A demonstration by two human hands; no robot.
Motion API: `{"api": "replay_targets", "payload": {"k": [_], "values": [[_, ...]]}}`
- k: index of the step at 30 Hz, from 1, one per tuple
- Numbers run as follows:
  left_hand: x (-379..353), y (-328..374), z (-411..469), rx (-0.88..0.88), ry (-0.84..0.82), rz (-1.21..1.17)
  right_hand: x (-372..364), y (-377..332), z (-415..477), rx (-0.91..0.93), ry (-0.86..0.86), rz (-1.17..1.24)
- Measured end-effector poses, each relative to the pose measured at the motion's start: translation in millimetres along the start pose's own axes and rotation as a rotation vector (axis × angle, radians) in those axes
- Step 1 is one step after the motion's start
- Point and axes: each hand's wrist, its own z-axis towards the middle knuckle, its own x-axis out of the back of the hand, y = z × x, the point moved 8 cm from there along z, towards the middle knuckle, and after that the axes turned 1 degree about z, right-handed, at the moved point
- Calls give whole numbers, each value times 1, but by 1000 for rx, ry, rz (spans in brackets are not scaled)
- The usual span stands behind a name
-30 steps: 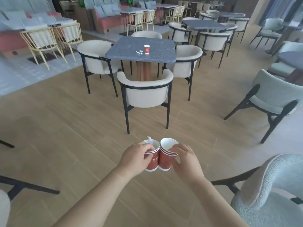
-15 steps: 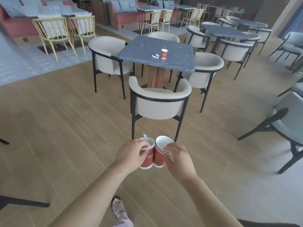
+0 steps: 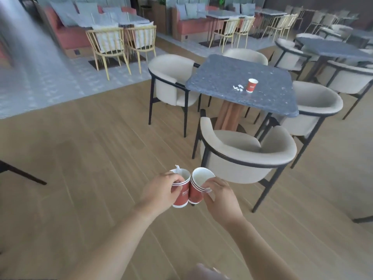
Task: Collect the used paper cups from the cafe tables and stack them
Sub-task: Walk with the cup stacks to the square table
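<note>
My left hand (image 3: 159, 190) grips a red paper cup (image 3: 182, 196) with a white rim; a bit of white paper sticks out of it. Right beside it, my right hand (image 3: 220, 197) holds a stack of red paper cups (image 3: 196, 191) by the rims, and the two touch side by side. Both are low in the view, above the wooden floor. Another red paper cup (image 3: 251, 85) stands upright on the grey speckled table (image 3: 222, 81) ahead to the right, next to some crumpled white scraps (image 3: 238, 87).
A cream armchair (image 3: 242, 156) with black legs stands between me and the table; more cream chairs (image 3: 171, 79) ring it. Yellow wire chairs (image 3: 109, 43) and pink benches line the back. A second grey table (image 3: 331, 49) is at far right. Open wooden floor lies to the left.
The view has moved closer to the table and swung left, so the table and its cup now sit further right. Both hands keep the same hold on the cups.
</note>
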Motion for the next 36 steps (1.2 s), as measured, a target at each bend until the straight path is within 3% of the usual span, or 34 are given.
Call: {"api": "replay_targets", "payload": {"k": [7,17,29,36], "values": [[33,-66,95,67,5,36,-60,-11,120,58,-94,52],[79,-123,306,63,34,49,-108,14,341,45,-55,96],[145,-209,497,97,136,71,-176,7,560,97,-101,125],[187,-258,637,52,135,77,-210,0,698,113,-40,108]]}}
